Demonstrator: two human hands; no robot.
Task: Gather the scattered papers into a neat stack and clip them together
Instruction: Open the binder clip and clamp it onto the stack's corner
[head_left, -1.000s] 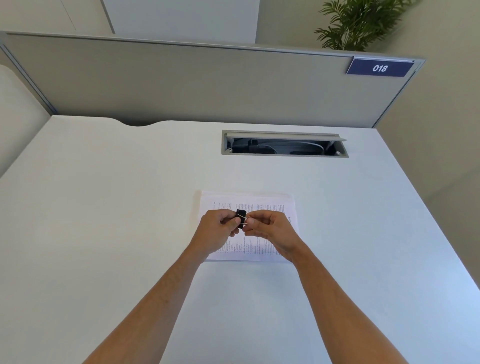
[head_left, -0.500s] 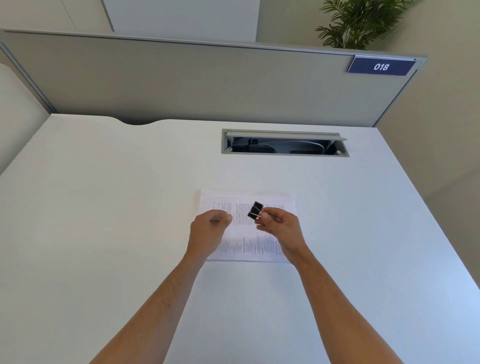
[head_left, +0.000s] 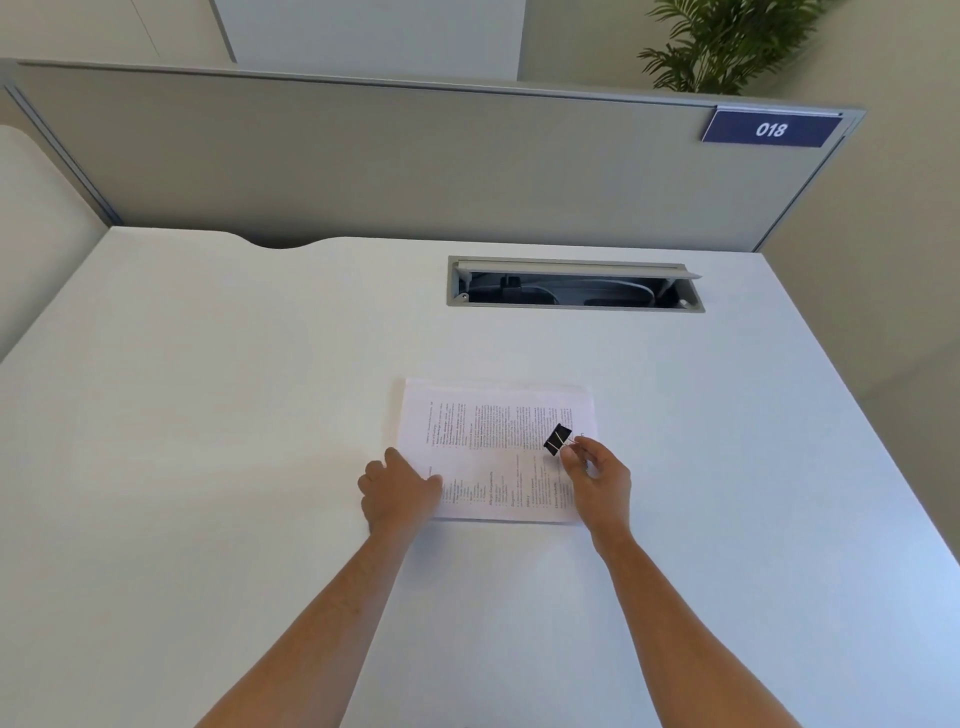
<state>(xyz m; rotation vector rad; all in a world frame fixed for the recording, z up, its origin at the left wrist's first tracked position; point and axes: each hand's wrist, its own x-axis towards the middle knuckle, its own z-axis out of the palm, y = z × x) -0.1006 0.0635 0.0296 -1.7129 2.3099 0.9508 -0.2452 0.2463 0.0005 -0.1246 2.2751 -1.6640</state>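
A stack of printed papers (head_left: 493, 441) lies flat in the middle of the white desk (head_left: 208, 415), its edges roughly aligned. My right hand (head_left: 597, 480) pinches the wire handles of a black binder clip (head_left: 557, 439), held just above the right part of the stack. My left hand (head_left: 397, 491) rests at the stack's lower left corner, fingers curled with the thumb on the paper's edge; whether it grips the sheets I cannot tell.
An open cable tray slot (head_left: 574, 285) is cut into the desk beyond the papers. A grey partition (head_left: 415, 166) with a blue "018" sign (head_left: 771, 129) closes the far edge. A plant (head_left: 727, 41) stands behind it.
Both hands held the clip together over the papers. My left hand let go and moved to the stack's lower left corner; my right hand carried the clip to the right.
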